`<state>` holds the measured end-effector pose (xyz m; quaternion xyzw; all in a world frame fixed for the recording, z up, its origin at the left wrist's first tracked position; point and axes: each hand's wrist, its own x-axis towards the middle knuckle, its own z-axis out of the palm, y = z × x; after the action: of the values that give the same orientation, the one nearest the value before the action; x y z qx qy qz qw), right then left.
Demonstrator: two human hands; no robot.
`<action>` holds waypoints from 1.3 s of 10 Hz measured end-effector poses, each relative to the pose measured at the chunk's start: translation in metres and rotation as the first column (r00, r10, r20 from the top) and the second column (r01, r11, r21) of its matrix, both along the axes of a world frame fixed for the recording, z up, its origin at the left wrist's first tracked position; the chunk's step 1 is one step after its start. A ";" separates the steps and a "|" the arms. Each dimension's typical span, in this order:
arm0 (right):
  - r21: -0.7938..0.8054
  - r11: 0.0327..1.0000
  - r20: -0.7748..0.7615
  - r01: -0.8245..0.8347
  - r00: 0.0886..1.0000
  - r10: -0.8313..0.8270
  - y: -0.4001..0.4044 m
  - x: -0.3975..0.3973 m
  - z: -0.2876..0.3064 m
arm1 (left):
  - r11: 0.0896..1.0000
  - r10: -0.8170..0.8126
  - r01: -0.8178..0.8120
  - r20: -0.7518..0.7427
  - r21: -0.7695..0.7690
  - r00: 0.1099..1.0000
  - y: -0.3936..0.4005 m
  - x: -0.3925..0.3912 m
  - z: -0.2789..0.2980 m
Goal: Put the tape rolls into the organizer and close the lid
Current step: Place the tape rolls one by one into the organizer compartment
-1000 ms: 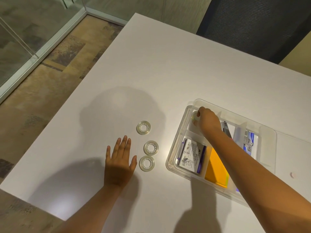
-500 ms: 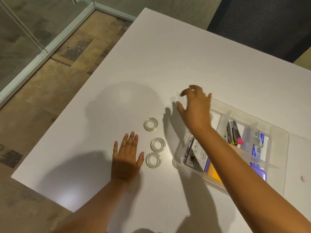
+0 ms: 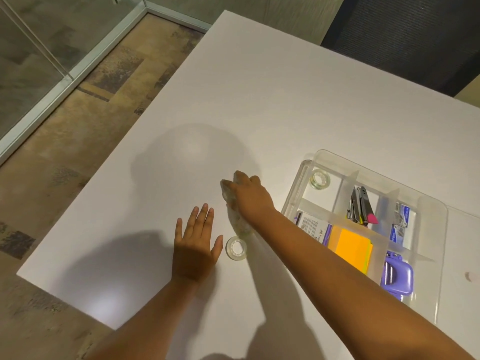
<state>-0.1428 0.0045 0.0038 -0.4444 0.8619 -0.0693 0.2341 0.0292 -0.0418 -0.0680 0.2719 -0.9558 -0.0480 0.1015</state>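
Note:
A clear compartment organizer (image 3: 296, 188) sits open on the white table (image 3: 259, 100) at the right. One clear tape roll (image 3: 320, 179) lies in its far-left compartment. Another tape roll (image 3: 236, 248) lies on the table beside my left thumb. My left hand (image 3: 196, 246) rests flat on the table, fingers spread, holding nothing. My right hand (image 3: 246, 196) is blurred, its fingers curled down onto the table just left of the organizer. It hides the spot where two more rolls lay, and whether it grips one I cannot tell.
The organizer also holds a stapler (image 3: 359, 203), orange sticky notes (image 3: 349, 245), a purple hole punch (image 3: 397, 276) and small boxes. Its clear lid (image 3: 462, 242) lies open to the right. A black chair (image 3: 405, 35) stands beyond the table. The table's left edge drops to the floor.
My right hand left a roll in the organizer's far-left compartment, swung left and came down over the rolls on the table. My left hand has stayed flat.

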 end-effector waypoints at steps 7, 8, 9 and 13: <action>-0.286 0.757 -0.219 0.588 0.729 -0.649 0.105 -0.091 0.038 | 1.000 0.006 -0.006 -0.027 0.024 1.000 0.002 0.001 0.002; -0.169 0.793 -0.331 0.585 0.724 -0.605 0.112 -0.095 0.029 | 1.000 0.009 -0.009 -0.024 0.029 1.000 0.002 0.001 0.002; -0.049 0.812 -0.337 0.581 0.756 -0.561 0.114 -0.097 0.017 | 0.999 0.010 -0.010 -0.016 0.041 1.000 0.002 0.001 0.002; 0.031 0.799 -0.453 0.601 0.721 -0.525 0.107 -0.105 0.005 | 0.998 0.005 -0.007 0.037 0.062 0.999 0.000 0.000 0.001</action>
<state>-0.2481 0.1116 0.0091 -0.1419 0.9880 0.0369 0.0479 0.0297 -0.0415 -0.0666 0.2788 -0.9547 -0.0723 0.0754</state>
